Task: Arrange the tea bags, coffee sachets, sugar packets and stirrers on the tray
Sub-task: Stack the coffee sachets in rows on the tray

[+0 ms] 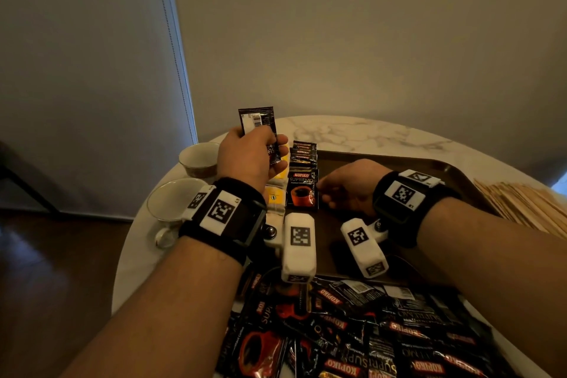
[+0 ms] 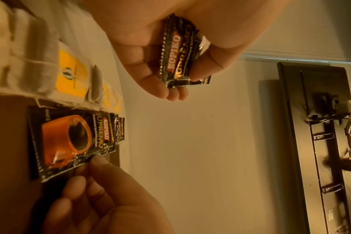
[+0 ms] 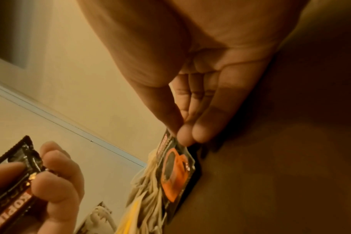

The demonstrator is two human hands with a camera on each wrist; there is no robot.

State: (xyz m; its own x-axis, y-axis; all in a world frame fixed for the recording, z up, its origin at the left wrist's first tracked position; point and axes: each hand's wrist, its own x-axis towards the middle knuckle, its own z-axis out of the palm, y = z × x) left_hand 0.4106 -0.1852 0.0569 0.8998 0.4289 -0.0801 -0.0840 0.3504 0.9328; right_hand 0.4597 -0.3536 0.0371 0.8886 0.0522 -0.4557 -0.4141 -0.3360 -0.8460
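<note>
My left hand (image 1: pixel 254 153) is raised over the tray's left end and grips a few black coffee sachets (image 1: pixel 257 121) upright; the left wrist view shows these held sachets (image 2: pixel 176 53) between thumb and fingers. On the dark brown tray (image 1: pixel 399 169) a row of coffee sachets (image 1: pixel 302 153) stands overlapped. My right hand (image 1: pixel 325 190) pinches the right edge of the front sachet (image 1: pixel 302 193), and its fingertips (image 3: pixel 186 134) close on that sachet (image 3: pixel 174 171). Tea bags with yellow tags (image 1: pixel 274 196) lie in a row left of the sachets.
A loose pile of coffee sachets (image 1: pixel 368 331) covers the marble table's near edge. Wooden stirrers (image 1: pixel 521 202) lie stacked beyond the tray's right rim. Two cups (image 1: pixel 199 158) (image 1: pixel 171 199) stand on the table to the left. A wall rises close behind the table.
</note>
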